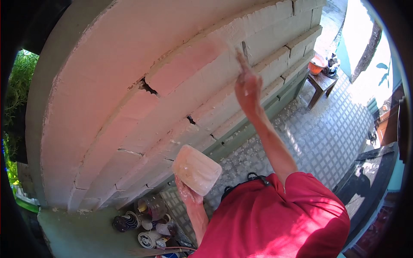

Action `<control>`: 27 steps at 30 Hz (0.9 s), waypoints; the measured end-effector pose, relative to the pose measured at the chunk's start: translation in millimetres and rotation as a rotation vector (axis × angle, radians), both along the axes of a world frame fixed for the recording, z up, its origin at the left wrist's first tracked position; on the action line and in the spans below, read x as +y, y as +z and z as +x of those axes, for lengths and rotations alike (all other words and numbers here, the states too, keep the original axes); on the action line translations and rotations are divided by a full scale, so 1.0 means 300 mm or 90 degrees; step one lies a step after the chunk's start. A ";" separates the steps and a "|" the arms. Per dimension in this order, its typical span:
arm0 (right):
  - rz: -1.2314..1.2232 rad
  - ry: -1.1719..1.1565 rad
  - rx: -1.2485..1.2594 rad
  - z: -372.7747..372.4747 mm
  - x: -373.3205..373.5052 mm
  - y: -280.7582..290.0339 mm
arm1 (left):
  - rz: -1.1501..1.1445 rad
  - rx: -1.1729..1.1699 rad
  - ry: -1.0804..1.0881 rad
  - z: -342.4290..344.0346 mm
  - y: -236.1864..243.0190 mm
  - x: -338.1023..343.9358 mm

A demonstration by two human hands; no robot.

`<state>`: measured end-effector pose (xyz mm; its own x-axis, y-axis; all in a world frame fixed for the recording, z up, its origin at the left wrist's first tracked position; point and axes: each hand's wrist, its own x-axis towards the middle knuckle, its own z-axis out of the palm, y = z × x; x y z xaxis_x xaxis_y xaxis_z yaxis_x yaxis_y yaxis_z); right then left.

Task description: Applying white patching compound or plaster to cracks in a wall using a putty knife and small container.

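Observation:
My left hand [188, 192] grips a pale, rounded rectangular plastic tub [197, 170] smeared with white, low in front of the wall. My right hand [248, 88] reaches up to the wall, its index finger stretched forward and the other fingers curled. A thin grey blade, apparently a putty knife [244, 48], shows edge-on by that fingertip; its handle is hidden in the hand. The stepped wall [185, 69] carries pale filler on its ledges, with dark gaps at some joints. Both hands have white smears.
Cans and plastic containers [150, 223] are grouped at the wall's lower left. A small wooden stool [320, 86] with an orange bowl [317, 62] stands at the far right. White crumbs lie on the patterned tile floor [318, 124]. A dark bench [365, 185] is at right.

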<state>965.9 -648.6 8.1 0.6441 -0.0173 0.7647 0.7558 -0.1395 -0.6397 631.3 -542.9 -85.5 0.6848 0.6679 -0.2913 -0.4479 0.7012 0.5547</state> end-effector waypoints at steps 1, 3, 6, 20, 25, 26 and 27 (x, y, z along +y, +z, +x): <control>-0.011 -0.083 0.053 0.046 -0.034 0.039 | 0.001 0.001 0.002 -0.002 -0.001 -0.006; -0.019 -0.163 0.107 0.154 -0.066 0.105 | 0.005 0.005 0.006 -0.011 0.006 -0.018; 0.016 -0.188 0.062 0.248 -0.068 0.118 | 0.005 0.006 -0.005 -0.005 -0.005 -0.025; -0.059 -0.163 0.158 0.268 -0.132 0.150 | 0.008 0.011 -0.010 0.035 0.001 -0.032; -0.055 -0.165 -0.034 0.324 -0.017 0.037 | 0.010 0.003 -0.022 0.046 -0.022 -0.042; -0.055 -0.162 -0.034 0.294 -0.001 0.027 | 0.010 0.004 -0.018 0.041 -0.027 -0.041; -0.075 -0.132 -0.055 0.255 0.004 0.017 | 0.008 0.007 -0.015 0.032 -0.021 -0.047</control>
<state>1042.4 -647.3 13.1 0.5683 -0.0497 0.8213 0.7546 -0.3666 -0.5443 640.8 -556.9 -91.7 0.6974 0.6551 -0.2906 -0.4246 0.7043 0.5689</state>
